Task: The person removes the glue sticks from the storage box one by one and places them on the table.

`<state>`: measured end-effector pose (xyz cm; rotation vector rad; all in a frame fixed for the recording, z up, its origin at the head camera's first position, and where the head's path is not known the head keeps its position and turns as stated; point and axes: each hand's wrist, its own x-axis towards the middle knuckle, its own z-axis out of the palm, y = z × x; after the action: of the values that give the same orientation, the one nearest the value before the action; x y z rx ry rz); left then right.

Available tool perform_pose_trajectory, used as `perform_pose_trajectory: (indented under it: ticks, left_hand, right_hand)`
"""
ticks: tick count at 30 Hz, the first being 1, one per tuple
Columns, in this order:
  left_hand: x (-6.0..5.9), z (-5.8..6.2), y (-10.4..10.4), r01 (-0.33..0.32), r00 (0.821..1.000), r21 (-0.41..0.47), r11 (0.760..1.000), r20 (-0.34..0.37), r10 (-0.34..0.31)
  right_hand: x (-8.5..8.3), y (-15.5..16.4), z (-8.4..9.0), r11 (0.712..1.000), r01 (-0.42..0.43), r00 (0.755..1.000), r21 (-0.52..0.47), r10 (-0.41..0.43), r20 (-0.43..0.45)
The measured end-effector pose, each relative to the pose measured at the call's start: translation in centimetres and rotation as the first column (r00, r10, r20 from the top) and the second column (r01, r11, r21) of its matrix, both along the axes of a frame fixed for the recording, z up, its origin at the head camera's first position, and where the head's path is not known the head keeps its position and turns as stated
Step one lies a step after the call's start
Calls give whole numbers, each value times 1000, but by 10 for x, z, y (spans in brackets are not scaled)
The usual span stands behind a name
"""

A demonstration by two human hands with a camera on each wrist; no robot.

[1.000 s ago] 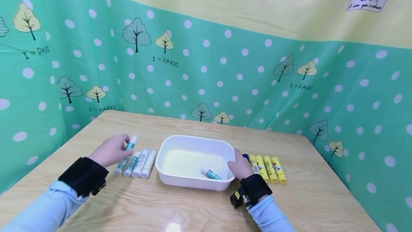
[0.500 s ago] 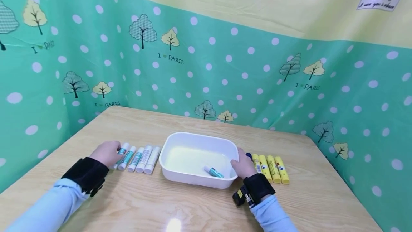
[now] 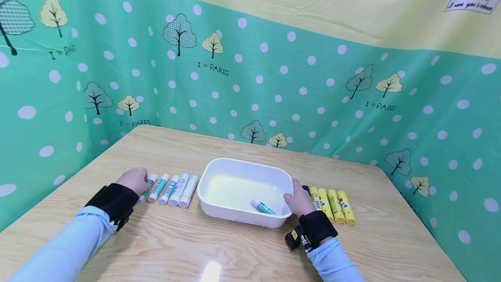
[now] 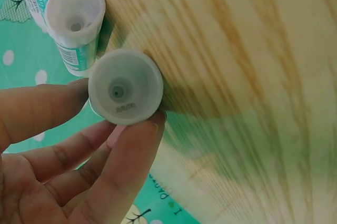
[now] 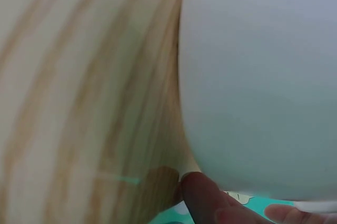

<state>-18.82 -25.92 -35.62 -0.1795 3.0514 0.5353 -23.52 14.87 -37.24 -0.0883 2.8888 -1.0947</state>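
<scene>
My left hand (image 3: 134,180) pinches a glue stick (image 4: 126,87) at the left end of a row on the table. The left wrist view shows its hollow white end between thumb and fingers. Beside it lie several white and teal glue sticks (image 3: 158,187), side by side. My right hand (image 3: 300,199) grips the right rim of a white plastic bin (image 3: 238,216). In the right wrist view the bin's outer wall (image 5: 258,87) fills the right side, with fingertips (image 5: 202,192) near its lower edge. Inside the bin, towards the front right, one teal glue stick (image 3: 264,207) lies flat.
Several yellow glue sticks (image 3: 335,206) lie in a row right of the bin, with a dark blue end (image 3: 305,189) partly hidden by my right hand. The wooden table (image 3: 188,247) meets a green polka-dot curtain (image 3: 250,82) at the back.
My left hand has lowered a glue stick's raised end level with the row, at its left end. The right hand stays on the bin. The head view has shifted slightly.
</scene>
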Motion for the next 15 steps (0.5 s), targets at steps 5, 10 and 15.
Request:
perform_pose_trajectory:
  ticks: [5, 10, 15]
  left_hand:
    - [-3, -4, -1, 8, 1000, 6, 1000, -8, -8]
    - [-5, -6, 1, 14, 1000, -3, 1000, -10, -14]
    - [-5, -6, 5, 24, 999, 7, 1000, -26, -24]
  right_hand:
    - [1, -1, 1, 1000, 17, 1000, -8, -17, 21]
    - [1, -2, 1, 1000, 20, 999, -12, -19, 35]
    - [0, -3, 1, 1000, 23, 999, -11, -23, 30]
